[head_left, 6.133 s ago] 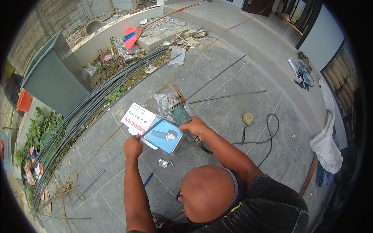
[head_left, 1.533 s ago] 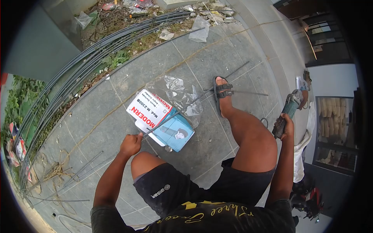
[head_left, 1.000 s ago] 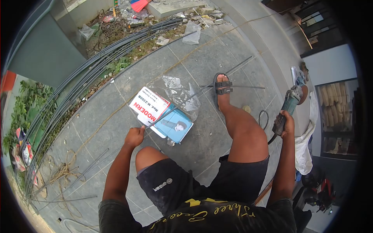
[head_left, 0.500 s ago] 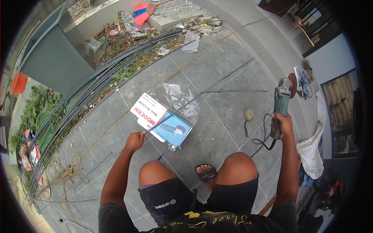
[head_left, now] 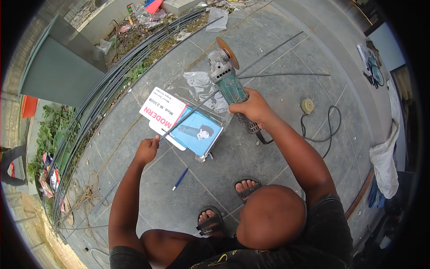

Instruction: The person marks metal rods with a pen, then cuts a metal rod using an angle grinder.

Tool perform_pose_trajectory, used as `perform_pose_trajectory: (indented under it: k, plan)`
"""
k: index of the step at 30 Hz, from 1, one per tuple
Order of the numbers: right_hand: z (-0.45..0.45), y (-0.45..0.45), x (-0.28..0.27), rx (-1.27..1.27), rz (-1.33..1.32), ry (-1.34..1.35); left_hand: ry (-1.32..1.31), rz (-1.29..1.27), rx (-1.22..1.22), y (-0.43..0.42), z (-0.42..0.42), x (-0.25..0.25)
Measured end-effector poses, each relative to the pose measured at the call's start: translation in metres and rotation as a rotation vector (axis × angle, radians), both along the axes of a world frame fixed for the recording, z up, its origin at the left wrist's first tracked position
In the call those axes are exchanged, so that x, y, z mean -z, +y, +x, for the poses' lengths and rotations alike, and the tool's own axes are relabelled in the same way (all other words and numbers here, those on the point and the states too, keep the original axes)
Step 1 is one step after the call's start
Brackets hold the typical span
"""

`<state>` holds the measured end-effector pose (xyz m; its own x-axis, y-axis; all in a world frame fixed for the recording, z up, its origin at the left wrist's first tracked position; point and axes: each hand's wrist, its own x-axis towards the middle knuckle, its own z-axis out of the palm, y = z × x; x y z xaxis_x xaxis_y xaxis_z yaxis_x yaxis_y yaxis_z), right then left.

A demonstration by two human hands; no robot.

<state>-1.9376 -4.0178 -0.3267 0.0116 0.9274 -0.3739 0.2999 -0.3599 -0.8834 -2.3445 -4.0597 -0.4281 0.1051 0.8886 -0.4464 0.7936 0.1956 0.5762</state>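
My left hand (head_left: 147, 150) is closed round the near end of a long steel rod (head_left: 204, 101), which slants up and right across the box. In my right hand (head_left: 254, 107) is a green angle grinder (head_left: 231, 88), gripped by its body. Its brown disc (head_left: 228, 53) stands above the rod, and from this angle I cannot tell whether they touch. Under the rod lies a white and blue cardboard box (head_left: 197, 131) with clear plastic wrap (head_left: 197, 80) beside it. A second rod (head_left: 286, 75) lies on the tiles to the right. A blue pen (head_left: 180, 178) rests below the box.
Long bundled rods (head_left: 117, 71) curve along the left edge beside a grey-green bin (head_left: 62, 71). A black cable (head_left: 330, 130) and a round yellowish object (head_left: 307, 106) lie at the right. A white sack (head_left: 384, 168) is farther right. My sandalled feet (head_left: 210, 220) are below.
My right hand has swung the grinder from the far right to above the rod near the box. My left hand has moved slightly left and up with the rod. My right knee has shifted out of sight.
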Motion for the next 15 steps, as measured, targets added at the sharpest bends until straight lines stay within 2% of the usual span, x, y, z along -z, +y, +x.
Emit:
perform_pose_trajectory:
  k: [3, 8, 10, 12, 15]
  plan:
    - [-0.027, -0.005, 0.019, -0.071, 0.009, 0.057, 0.008, 0.025, -0.019, -0.001, 0.003, -0.004]
    - [-0.046, -0.022, 0.037, -0.155, 0.002, -0.058, 0.098, 0.082, -0.043, -0.005, 0.006, -0.003]
    - [-0.046, -0.025, 0.032, -0.182, 0.0, -0.065, 0.119, 0.062, -0.049, -0.003, 0.005, -0.003]
    - [-0.041, -0.026, 0.024, -0.171, -0.071, 0.061, 0.136, 0.044, -0.053, -0.002, 0.004, -0.002]
    - [-0.032, -0.027, 0.026, -0.144, -0.081, 0.053, 0.075, -0.011, -0.1, 0.0, 0.004, 0.001]
